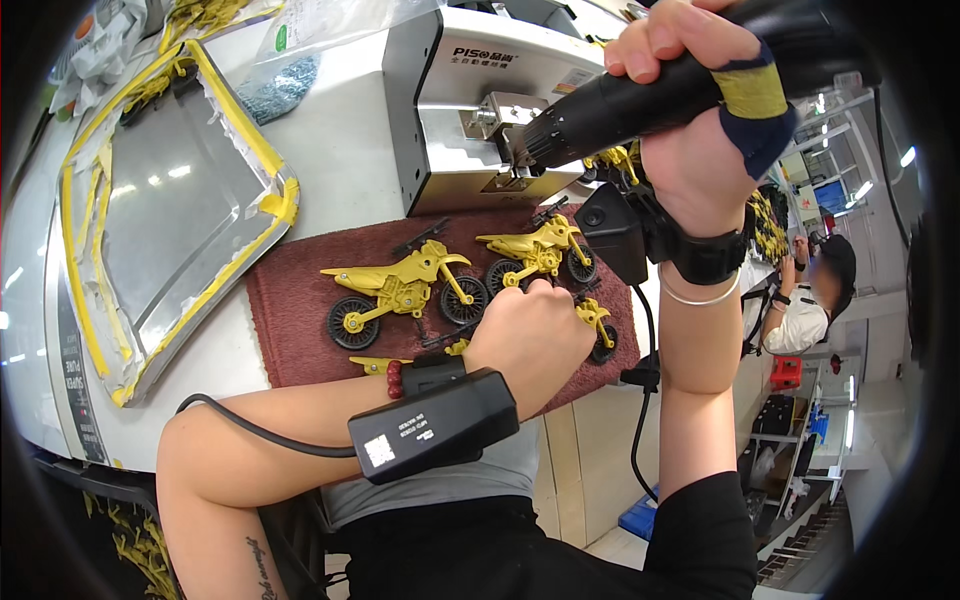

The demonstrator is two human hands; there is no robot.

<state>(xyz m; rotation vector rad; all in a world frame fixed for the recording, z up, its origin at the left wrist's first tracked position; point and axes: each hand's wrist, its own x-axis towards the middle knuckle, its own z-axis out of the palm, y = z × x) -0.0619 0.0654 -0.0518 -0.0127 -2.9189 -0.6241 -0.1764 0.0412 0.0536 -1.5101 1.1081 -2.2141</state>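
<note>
My right hand (pixel 700 140) is wrapped round a thick black electric screwdriver (pixel 625 110). The tool's tip meets the metal outlet of a screw feeder (pixel 455 130). Over the brown-red cloth (pixel 290 310), my left hand (pixel 535 330) is closed, knuckles up; its fingertips and whatever they hold are hidden. Just right of it, the front of a yellow toy motorcycle (pixel 592 312) sticks out. Beyond the hand are two more yellow toy motorcycles with black wheels, one at left (pixel 395 282) and one at right (pixel 535 247). A yellow tail piece (pixel 375 365) shows beside my left wrist.
A grey tray edged with yellow tape (pixel 280 205) lies at left on the white table (pixel 340 170). Behind it is a clear plastic bag (pixel 290 80) with small dark parts. A cable (pixel 645 430) hangs by my right forearm. Another person (pixel 810 290) works at far right.
</note>
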